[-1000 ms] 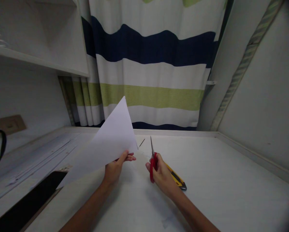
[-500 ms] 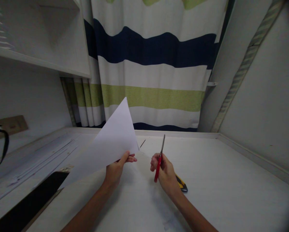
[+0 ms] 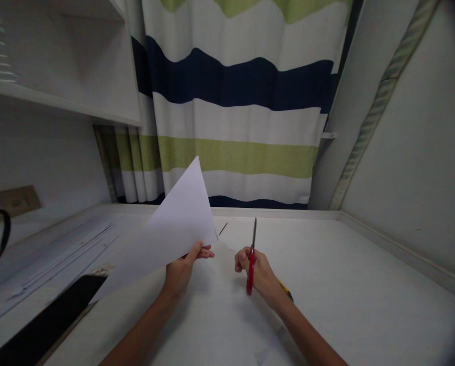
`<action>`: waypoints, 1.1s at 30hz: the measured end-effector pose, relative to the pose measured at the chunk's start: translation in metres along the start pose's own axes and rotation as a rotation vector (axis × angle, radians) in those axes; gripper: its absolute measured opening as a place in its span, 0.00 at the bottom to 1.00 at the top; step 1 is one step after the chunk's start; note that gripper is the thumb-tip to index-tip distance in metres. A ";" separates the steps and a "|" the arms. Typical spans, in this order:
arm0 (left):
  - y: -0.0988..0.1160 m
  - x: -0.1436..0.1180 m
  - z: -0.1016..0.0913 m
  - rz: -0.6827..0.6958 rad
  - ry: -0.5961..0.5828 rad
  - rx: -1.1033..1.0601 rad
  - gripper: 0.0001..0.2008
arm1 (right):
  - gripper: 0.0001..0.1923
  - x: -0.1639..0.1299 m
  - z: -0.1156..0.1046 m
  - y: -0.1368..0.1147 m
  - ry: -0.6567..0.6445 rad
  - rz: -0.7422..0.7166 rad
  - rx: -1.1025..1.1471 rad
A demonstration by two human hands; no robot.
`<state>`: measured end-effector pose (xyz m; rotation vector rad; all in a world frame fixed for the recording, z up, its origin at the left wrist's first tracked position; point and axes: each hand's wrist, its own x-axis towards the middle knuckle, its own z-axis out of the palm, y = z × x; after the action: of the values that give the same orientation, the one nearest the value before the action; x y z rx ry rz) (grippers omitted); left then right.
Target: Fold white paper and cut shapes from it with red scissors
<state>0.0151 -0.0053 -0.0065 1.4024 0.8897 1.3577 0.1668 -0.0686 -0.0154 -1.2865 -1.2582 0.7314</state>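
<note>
Head view shows the left hand (image 3: 182, 269) pinching a white paper sheet (image 3: 174, 229) at its lower corner, thumb on top, the thin matte triangle tilted up above the pale desk (image 3: 345, 284). Just right of the sheet, the right hand (image 3: 260, 272) is curled tight around red-handled scissors (image 3: 251, 259), slim steel blades closed and pointing up. Held by one corner, the limp sheet could sag or tear crookedly; the raised tips could nick the left fingers. Behind the right hand lies a yellow utility knife (image 3: 286, 291).
</note>
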 end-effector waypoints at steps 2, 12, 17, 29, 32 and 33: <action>0.000 0.000 0.000 -0.005 -0.014 0.000 0.13 | 0.17 0.000 -0.002 0.000 -0.038 -0.008 -0.075; 0.001 -0.001 -0.001 -0.060 -0.043 -0.048 0.12 | 0.14 -0.009 0.000 -0.003 -0.194 0.060 -0.149; 0.001 -0.007 0.007 -0.246 -0.155 -0.351 0.10 | 0.14 -0.005 0.003 -0.007 -0.024 0.183 0.233; 0.004 -0.024 0.013 -0.364 -0.644 -0.535 0.11 | 0.13 -0.004 0.005 -0.012 -0.087 0.221 0.570; 0.004 -0.026 0.014 -0.367 -0.654 -0.470 0.12 | 0.08 -0.002 0.002 -0.005 -0.063 0.206 0.416; 0.003 -0.026 0.015 -0.365 -0.644 -0.464 0.13 | 0.07 0.000 0.001 -0.001 -0.055 0.193 0.358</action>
<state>0.0267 -0.0331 -0.0101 1.1309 0.3409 0.6974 0.1653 -0.0686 -0.0144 -1.1046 -0.9981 1.0836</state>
